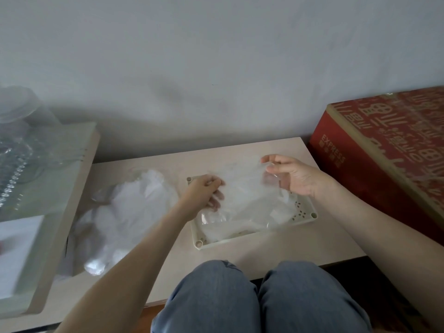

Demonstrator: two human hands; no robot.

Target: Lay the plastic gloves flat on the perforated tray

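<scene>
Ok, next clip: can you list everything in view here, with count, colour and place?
perforated tray: one, cream, centre of the low table
plastic glove: one, clear, held above the tray between both hands
laid gloves: count unclear, clear, flat on the tray
glove pile: one heap, clear-white, on the table left of the tray
low table: one, beige, under the tray
carton: one, red with gold print, right of the table
cabinet: one, pale, left edge, clear wrapping on top
knees: two, blue-grey trousers, bottom centre
left hand: pinches the glove's left edge
right hand: pinches the glove's right edge
</scene>
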